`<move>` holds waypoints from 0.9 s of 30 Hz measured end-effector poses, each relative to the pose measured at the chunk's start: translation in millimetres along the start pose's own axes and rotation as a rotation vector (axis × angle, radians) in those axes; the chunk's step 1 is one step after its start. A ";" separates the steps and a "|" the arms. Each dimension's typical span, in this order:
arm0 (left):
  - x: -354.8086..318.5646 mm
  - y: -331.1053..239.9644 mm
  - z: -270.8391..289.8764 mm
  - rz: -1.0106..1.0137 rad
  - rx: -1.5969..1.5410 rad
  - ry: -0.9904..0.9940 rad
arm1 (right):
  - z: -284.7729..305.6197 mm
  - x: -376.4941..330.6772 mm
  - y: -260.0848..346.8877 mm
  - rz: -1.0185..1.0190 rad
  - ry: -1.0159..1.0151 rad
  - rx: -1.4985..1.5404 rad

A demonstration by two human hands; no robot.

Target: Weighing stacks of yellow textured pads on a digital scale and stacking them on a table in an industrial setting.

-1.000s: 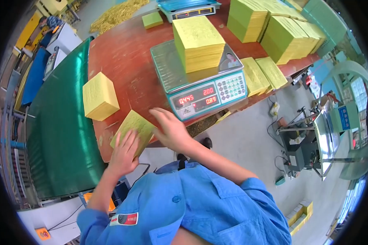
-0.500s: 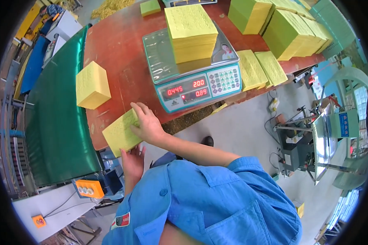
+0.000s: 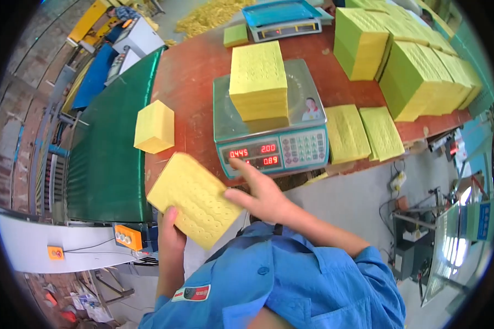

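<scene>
A stack of yellow punched paper is in my left hand, which grips it from below and at its left edge, the thumb on top. The stack is tilted in front of the table's near edge. My right hand has its fingers apart; the thumb is at the stack's right edge and a finger reaches in front of the scale's red display. I cannot tell whether that finger touches the scale. On the digital scale stands a tall stack of yellow paper.
A yellow paper block stands on the red table's left side. Several stacks fill the right, with two low piles beside the scale. A second scale is behind. A green conveyor belt lies left.
The paper stack has turned and come up nearer to me, its punched face now showing. My right hand has left its top and moved right, fingers spreading. The whole view has shifted.
</scene>
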State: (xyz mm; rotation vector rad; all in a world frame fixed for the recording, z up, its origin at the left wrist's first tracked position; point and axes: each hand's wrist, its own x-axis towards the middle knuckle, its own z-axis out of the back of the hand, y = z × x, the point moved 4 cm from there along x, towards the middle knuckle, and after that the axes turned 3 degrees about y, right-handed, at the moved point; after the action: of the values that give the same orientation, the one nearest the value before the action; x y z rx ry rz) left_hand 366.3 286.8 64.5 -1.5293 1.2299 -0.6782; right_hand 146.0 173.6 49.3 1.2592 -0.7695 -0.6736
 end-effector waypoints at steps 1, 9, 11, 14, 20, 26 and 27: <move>9.2 -10.0 -21.5 -0.018 -0.004 -0.003 | 14.1 -0.7 7.4 -0.110 0.050 0.231; 146.3 -102.1 -178.7 -0.046 0.426 0.284 | 145.7 58.7 82.0 -0.159 -0.166 0.211; 198.5 -107.6 -194.2 0.072 0.202 0.407 | 166.9 92.7 88.2 -0.166 -0.102 0.224; 240.2 -111.3 -218.8 -0.013 0.222 0.501 | 198.2 127.1 76.0 -0.258 -0.209 0.243; 294.4 -84.2 -203.2 0.134 0.329 0.486 | 205.7 157.9 55.5 -0.386 -0.224 0.206; 305.0 -71.4 -194.8 0.151 0.365 0.535 | 199.0 159.7 50.2 -0.377 -0.275 0.162; 307.2 -69.8 -195.1 0.135 0.347 0.535 | 199.4 158.9 51.3 -0.382 -0.271 0.139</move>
State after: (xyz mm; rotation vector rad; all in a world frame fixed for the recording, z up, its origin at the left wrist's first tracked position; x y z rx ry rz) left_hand 319.4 -72.2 143.6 -0.9954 1.4948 -1.1905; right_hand 77.9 -57.6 147.1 1.4777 -0.8137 -1.1332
